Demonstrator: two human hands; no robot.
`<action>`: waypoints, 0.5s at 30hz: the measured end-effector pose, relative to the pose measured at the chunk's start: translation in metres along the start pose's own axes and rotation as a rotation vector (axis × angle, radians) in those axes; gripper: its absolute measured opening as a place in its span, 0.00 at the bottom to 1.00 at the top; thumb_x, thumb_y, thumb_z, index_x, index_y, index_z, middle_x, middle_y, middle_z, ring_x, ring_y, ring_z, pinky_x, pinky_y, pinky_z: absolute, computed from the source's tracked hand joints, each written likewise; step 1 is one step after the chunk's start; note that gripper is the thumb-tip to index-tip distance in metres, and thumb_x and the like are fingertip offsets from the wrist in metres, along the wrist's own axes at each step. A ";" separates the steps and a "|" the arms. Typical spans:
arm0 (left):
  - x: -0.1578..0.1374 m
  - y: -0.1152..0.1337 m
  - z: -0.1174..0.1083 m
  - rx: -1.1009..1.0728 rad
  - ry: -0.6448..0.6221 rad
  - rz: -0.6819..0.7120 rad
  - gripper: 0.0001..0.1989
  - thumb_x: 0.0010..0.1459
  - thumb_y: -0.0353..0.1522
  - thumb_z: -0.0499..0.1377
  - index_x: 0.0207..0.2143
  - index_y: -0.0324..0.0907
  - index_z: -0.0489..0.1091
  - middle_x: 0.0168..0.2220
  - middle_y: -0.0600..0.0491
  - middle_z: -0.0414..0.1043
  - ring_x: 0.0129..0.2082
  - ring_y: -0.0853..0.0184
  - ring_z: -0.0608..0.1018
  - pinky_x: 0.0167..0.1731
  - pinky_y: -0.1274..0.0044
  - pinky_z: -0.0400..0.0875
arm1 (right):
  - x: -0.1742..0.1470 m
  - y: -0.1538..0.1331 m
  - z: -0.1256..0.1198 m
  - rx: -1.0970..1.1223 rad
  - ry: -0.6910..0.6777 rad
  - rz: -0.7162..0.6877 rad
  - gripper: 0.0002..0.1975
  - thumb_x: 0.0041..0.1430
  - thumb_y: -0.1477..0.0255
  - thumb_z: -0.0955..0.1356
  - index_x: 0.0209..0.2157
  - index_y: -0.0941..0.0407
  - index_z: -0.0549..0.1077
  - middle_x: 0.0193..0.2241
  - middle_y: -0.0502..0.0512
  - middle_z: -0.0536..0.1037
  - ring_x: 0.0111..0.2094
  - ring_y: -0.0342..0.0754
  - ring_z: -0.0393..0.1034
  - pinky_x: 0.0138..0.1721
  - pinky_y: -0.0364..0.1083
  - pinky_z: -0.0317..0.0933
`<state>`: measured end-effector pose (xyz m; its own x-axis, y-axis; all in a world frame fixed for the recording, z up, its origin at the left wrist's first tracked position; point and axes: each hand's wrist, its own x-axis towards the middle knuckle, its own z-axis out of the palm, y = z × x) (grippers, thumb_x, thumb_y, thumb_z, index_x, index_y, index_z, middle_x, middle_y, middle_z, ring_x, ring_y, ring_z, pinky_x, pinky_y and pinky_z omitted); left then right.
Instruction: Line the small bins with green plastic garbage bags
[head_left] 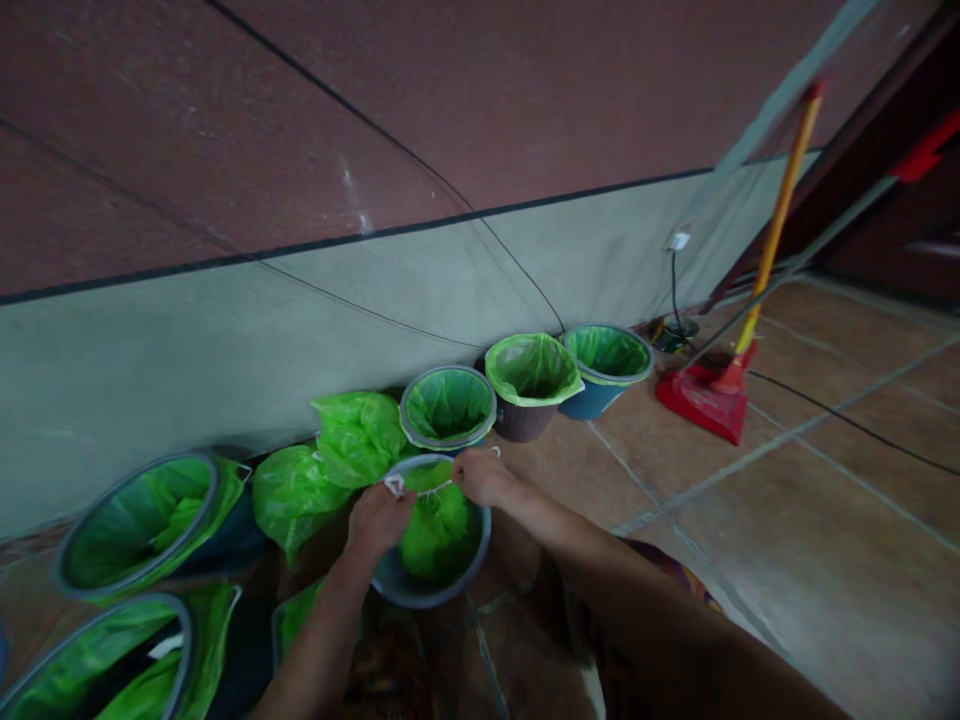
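A light green plastic bag sits gathered inside a grey-blue bin in front of me. Across the bag's bunched top runs a white drawstring, pulled taut between my hands. My left hand is closed on its left end, where a white loop sticks up above the fingers. My right hand pinches the other side over the bin's right rim, with a short white end showing beyond it. Two puffed green bags, a tied bag and another bag, lie against the wall beside the bin.
Several lined bins stand along the wall: a grey-rimmed bin, a brown bin and a blue bin. Larger lined bins are at left. A red dustpan with a yellow handle, a cable and a wall socket are at right.
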<state>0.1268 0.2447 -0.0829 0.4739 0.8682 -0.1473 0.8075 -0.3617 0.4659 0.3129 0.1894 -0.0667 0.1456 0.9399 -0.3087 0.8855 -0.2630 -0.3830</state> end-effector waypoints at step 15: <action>0.000 0.028 0.016 -0.878 -0.234 -0.011 0.11 0.42 0.34 0.63 0.30 0.40 0.71 0.24 0.58 0.71 0.25 0.71 0.73 0.27 0.78 0.67 | -0.005 0.003 -0.009 0.725 -0.086 -0.281 0.04 0.52 0.77 0.69 0.28 0.60 0.79 0.21 0.47 0.75 0.23 0.38 0.64 0.26 0.38 0.55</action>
<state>0.1551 0.2289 -0.0833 0.6046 0.7440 -0.2845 0.2997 0.1185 0.9467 0.3187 0.1854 -0.0584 -0.1019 0.9800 -0.1708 0.3710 -0.1219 -0.9206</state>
